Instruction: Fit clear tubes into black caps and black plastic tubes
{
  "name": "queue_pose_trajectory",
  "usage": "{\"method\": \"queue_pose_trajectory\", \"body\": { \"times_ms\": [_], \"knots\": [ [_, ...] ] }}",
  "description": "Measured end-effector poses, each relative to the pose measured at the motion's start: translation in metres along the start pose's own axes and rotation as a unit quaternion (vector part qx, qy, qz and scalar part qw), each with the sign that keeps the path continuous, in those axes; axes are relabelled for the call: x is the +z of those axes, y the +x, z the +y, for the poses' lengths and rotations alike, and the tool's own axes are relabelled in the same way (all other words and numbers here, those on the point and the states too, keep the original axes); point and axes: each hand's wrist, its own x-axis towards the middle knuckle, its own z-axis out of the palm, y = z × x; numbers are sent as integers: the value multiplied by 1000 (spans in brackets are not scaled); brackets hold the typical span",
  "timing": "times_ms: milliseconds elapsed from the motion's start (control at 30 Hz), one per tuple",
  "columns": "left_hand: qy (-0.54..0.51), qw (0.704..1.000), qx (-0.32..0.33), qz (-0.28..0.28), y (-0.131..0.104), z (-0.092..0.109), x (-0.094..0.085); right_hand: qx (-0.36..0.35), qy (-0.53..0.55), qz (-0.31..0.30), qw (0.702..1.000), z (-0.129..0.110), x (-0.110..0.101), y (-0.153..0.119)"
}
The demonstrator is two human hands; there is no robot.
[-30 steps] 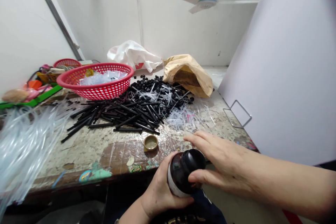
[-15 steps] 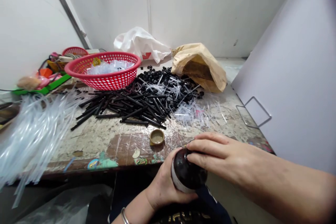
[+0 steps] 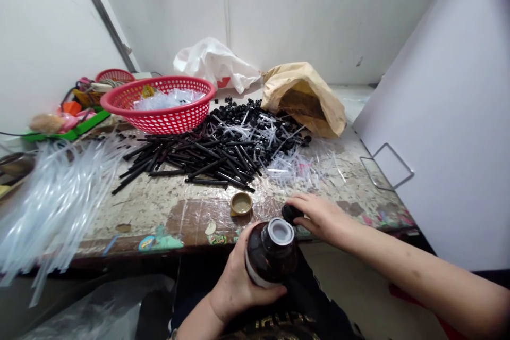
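My left hand (image 3: 240, 272) is wrapped round a dark brown bottle (image 3: 266, 252) with a pale label, held at the table's front edge. The bottle's mouth faces up, and a whitish inner stopper (image 3: 281, 232) shows in it. Just right of the bottle, my right hand (image 3: 319, 217) pinches a black screw cap (image 3: 292, 213), which is apart from the neck. Beyond the bottle, a small round dish (image 3: 241, 204) with clear liquid stands on the table.
Black tubes (image 3: 199, 162), black caps and short clear tubes lie heaped mid-table. Behind stand a red basket (image 3: 159, 120), a white bag (image 3: 215, 61) and a paper bag (image 3: 330, 111). Long clear tubes (image 3: 67, 202) hang over the left edge. A wire handle (image 3: 400, 162) juts out at right.
The black cap has come off the bottle. My right hand has carried it to the right, uncovering the bottle's mouth. My left hand still holds the bottle, now slightly further left.
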Motion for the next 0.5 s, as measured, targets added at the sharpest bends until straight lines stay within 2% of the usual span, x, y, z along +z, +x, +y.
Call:
{"method": "queue_pose_trajectory", "body": {
  "times_ms": [133,233,300,367,400,467,500],
  "knots": [
    [25,1000,7,10,-2,3,-3,6,-66,-58,996,1,12,8],
    [28,999,12,20,-3,3,-5,29,-90,-59,994,-3,8,10],
    [27,999,9,19,-4,3,-6,46,-49,-28,997,-12,-7,8],
    [22,1000,6,13,-4,2,-6,46,46,-6,998,-28,-31,3],
    [18,1000,3,8,-5,2,-6,36,106,-15,994,-38,-45,1],
    [7,1000,-4,0,-5,1,-6,-14,157,-56,986,-58,-69,-4],
    [0,1000,-6,-3,-5,1,-5,-54,156,-56,985,-67,-78,-6]
  ]
}}
